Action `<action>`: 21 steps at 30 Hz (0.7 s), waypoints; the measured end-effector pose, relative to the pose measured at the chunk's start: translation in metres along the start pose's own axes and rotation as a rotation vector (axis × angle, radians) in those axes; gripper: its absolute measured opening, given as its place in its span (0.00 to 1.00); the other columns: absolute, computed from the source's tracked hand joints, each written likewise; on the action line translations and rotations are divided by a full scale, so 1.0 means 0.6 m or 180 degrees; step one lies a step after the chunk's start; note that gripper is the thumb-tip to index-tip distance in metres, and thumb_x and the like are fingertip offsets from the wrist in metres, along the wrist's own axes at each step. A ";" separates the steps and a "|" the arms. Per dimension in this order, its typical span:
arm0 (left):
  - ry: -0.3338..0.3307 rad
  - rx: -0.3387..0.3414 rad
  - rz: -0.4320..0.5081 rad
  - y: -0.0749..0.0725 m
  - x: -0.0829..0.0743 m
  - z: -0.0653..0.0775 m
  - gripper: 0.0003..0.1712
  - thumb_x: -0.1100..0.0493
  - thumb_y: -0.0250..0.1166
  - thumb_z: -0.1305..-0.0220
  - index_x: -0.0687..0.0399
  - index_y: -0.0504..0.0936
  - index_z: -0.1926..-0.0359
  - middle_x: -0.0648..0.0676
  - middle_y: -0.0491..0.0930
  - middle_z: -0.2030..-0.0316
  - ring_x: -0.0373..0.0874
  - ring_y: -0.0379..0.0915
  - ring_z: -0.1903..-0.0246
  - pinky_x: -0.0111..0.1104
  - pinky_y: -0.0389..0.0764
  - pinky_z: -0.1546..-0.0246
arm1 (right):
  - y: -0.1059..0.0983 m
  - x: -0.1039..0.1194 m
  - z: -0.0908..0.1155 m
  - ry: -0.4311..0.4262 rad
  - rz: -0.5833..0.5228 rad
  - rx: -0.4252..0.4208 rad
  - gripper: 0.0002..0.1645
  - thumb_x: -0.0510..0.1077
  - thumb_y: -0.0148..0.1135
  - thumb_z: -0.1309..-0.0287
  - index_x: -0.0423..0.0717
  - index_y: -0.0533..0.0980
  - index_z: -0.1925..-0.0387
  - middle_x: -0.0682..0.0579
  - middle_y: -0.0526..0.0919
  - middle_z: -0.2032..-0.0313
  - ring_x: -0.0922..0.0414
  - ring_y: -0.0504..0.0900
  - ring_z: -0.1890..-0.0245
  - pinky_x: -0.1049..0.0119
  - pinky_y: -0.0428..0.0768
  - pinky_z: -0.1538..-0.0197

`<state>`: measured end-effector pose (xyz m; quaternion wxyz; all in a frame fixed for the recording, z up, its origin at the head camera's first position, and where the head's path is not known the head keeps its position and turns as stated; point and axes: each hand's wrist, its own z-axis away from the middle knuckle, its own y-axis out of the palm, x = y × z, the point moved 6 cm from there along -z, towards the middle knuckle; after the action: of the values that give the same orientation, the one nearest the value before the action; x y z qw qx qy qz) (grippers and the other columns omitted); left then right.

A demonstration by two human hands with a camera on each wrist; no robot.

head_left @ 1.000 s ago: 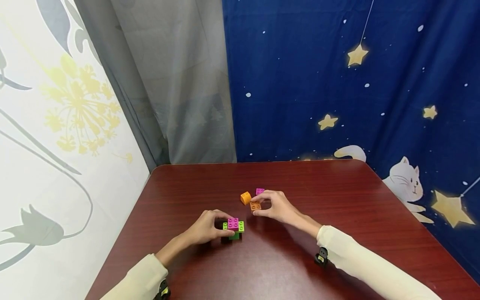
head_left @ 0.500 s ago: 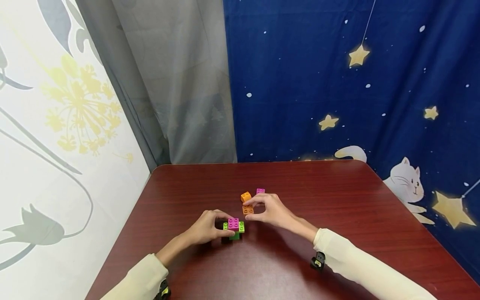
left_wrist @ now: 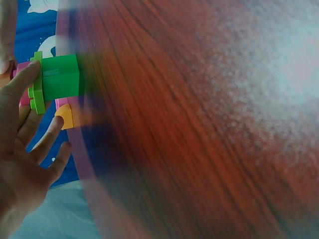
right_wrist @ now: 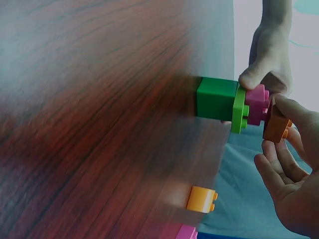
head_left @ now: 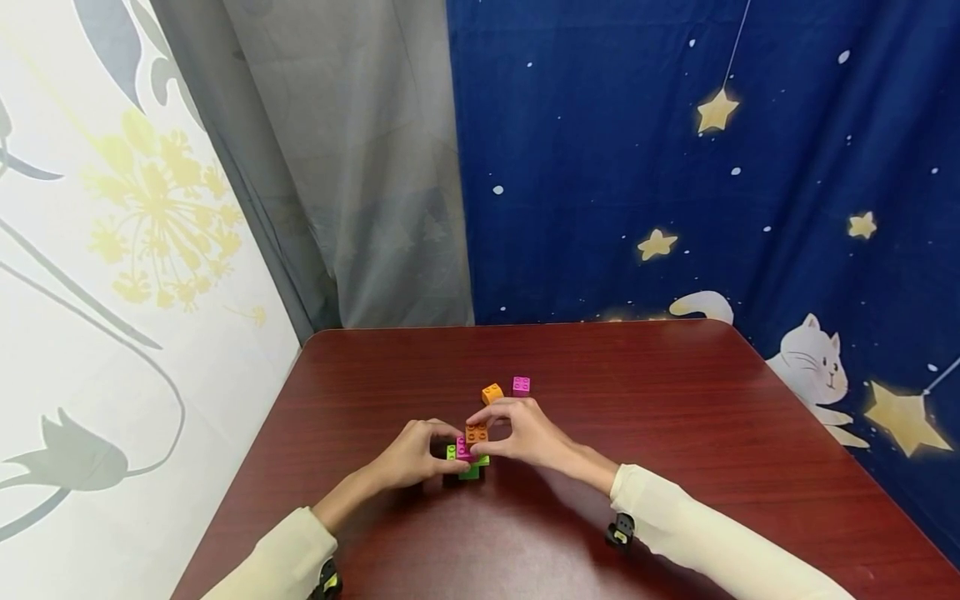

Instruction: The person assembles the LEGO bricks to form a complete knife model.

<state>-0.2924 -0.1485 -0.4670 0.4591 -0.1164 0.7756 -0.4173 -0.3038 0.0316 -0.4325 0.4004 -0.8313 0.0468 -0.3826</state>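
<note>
Stack of green and pink bricks [right_wrist: 239, 110] on the table [head_left: 525, 542], pinched by your left hand [head_left: 412, 454], orange brick [right_wrist: 274, 127] pinched in your right hand [head_left: 531, 435], just over the stack, contact unclear.

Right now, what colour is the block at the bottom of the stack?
The bottom block is green, seen best in the right wrist view.

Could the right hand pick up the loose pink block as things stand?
Probably not yet: the right hand holds the orange block. Otherwise the loose pink block lies uncovered just beyond that hand, so reach itself looks easy.
</note>
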 end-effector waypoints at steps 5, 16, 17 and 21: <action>0.0041 0.0025 0.0001 0.001 -0.001 -0.001 0.18 0.46 0.78 0.40 0.47 0.89 0.53 0.41 0.87 0.57 0.37 0.80 0.52 0.38 0.82 0.49 | 0.011 0.009 -0.006 -0.0170 0.0154 -0.0016 0.22 0.53 0.82 0.48 0.53 0.88 0.51 0.61 0.89 0.56 0.65 0.83 0.58 0.60 0.84 0.54; 0.0015 0.0059 0.0023 0.003 0.003 0.000 0.17 0.46 0.78 0.40 0.45 0.89 0.54 0.40 0.87 0.56 0.38 0.80 0.51 0.38 0.81 0.48 | 0.021 0.009 -0.009 -0.0060 0.0041 0.0065 0.21 0.53 0.81 0.47 0.56 0.88 0.50 0.66 0.87 0.58 0.68 0.82 0.58 0.70 0.81 0.56; 0.0015 0.0059 0.0029 0.003 0.004 0.000 0.17 0.45 0.78 0.40 0.45 0.89 0.54 0.40 0.87 0.56 0.38 0.80 0.51 0.39 0.81 0.48 | 0.021 0.009 -0.009 -0.0051 0.0031 0.0063 0.21 0.53 0.81 0.47 0.56 0.88 0.50 0.66 0.87 0.58 0.68 0.82 0.58 0.70 0.81 0.56; 0.0022 0.0055 0.0026 0.003 0.004 0.001 0.16 0.45 0.78 0.40 0.44 0.89 0.54 0.40 0.87 0.56 0.38 0.80 0.51 0.38 0.81 0.49 | 0.022 0.010 -0.009 -0.0039 0.0058 0.0065 0.22 0.53 0.82 0.47 0.56 0.88 0.50 0.66 0.87 0.59 0.67 0.82 0.59 0.70 0.80 0.57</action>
<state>-0.2930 -0.1490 -0.4700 0.4590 -0.1079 0.7741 -0.4225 -0.3004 0.0170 -0.4359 0.4126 -0.8291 0.0479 -0.3744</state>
